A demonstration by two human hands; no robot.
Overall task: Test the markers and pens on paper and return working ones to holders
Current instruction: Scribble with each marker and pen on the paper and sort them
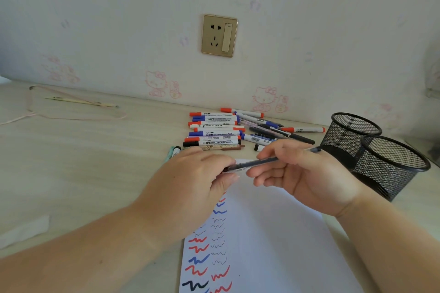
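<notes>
Desk: we see a pale wood top running back to the wall; its left half is broad open surface, with a pink cord far back left.
Paper: a white sheet lies under our hands, red, blue and black squiggles down its left side, its right part blank.
Holders: two black mesh cups stand touching at the right, just beside our right wrist, hemming that side.
Marker pile: whiteboard markers and pens lie behind the hands, mostly left to right.
Left hand: fingers curled, pinching the pen's left end.
Right hand: thumb and fingers pinch the barrel.
Pen: dark, slim, held above the paper's top edge, long axis left to right, right end tilted up toward the holders.
</notes>
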